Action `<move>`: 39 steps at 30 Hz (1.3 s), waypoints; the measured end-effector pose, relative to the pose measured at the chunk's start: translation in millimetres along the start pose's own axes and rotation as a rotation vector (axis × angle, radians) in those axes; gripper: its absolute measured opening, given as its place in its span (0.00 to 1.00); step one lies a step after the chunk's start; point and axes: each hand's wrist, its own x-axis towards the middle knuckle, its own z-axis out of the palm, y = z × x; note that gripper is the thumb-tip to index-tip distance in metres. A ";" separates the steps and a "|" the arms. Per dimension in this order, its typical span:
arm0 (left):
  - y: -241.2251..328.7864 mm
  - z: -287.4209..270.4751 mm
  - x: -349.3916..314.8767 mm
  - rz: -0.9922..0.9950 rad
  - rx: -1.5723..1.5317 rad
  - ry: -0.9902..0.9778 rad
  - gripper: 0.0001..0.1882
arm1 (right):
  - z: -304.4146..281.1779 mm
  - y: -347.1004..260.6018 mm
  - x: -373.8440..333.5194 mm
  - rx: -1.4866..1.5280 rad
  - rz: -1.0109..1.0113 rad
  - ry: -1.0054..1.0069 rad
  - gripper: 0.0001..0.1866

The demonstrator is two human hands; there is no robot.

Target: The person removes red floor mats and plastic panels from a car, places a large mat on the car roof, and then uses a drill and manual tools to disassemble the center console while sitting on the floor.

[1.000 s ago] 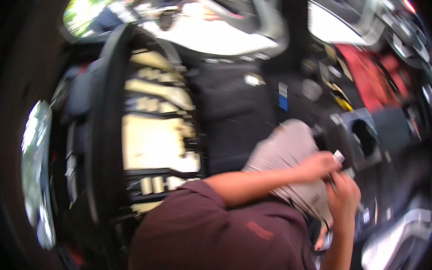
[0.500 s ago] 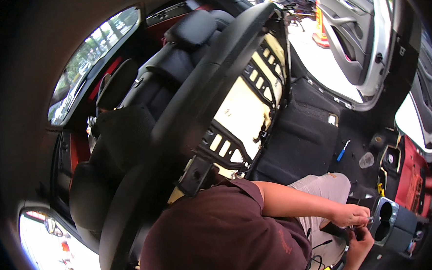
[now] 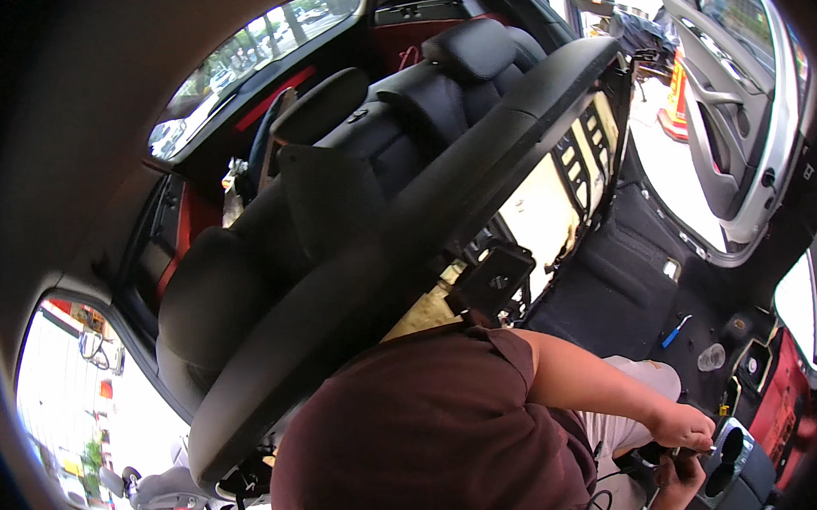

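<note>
Beside the cup holders of the console, my two hands meet at the lower right. My left hand has its fingers bent and pressed together at the tips. Just below it, my right hand is curled, its fingers close to the left fingertips. Both seem to pinch something small, which the fingers mostly hide. Black cables loop over my lap near the right wrist.
Along my left side runs a dark seat back with a cream rear panel. A blue-handled screwdriver and a clear plastic cup lie on the dark car floor. A car door stands open beyond.
The view has turned, so the cabin appears shifted right and downward. My hands remain together beside the console, with the left hand's fingers now angled further down.
</note>
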 end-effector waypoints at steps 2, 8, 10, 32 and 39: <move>7.4 -5.0 1.9 -0.057 0.002 -0.055 0.18 | 2.0 1.0 0.6 0.070 0.006 0.020 0.11; 63.9 8.2 -9.8 -0.160 0.041 0.256 0.11 | 29.8 -24.4 -3.1 0.165 -0.001 0.244 0.11; 80.1 6.4 -20.5 -0.196 0.084 0.163 0.10 | 11.2 25.4 18.1 -0.195 -0.463 0.128 0.12; -149.4 64.6 -54.2 -0.842 -1.419 0.578 0.21 | 21.9 40.2 -31.1 -0.112 0.180 0.170 0.12; -217.8 82.1 -23.3 -0.832 -1.395 0.548 0.12 | 27.2 121.4 2.9 0.037 0.527 -0.166 0.18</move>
